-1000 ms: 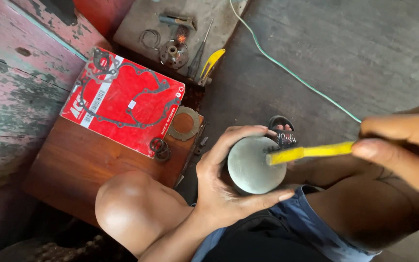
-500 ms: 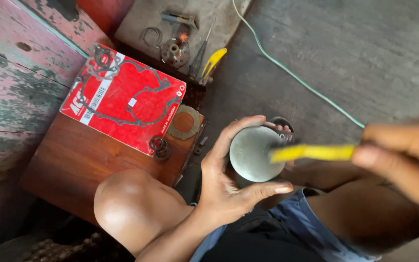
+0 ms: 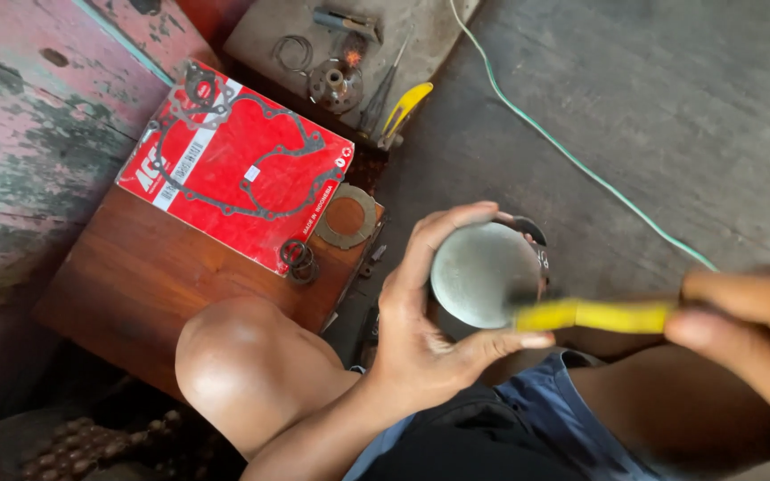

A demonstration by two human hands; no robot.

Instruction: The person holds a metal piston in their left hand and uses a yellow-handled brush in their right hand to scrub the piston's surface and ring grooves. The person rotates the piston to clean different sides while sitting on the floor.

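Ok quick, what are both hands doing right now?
Left hand: closed around a round grey metal part.
Right hand: closed on a yellow-handled tool, its tip on the part.

Soft, even daylight, with no hard shadows and only a mild sheen on the bare knee [image 3: 238, 356]. The right hand [image 3: 750, 334] and its yellow tool [image 3: 594, 315] are smeared by motion blur; the rest is sharp.

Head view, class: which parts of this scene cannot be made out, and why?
- Yellow-handled tool, head view: blurred, its tip unclear.
- Right hand: blurred, cut by the right edge.
- Round grey part: sides and underside hidden by the left hand.
- Small metal parts: too small to identify.
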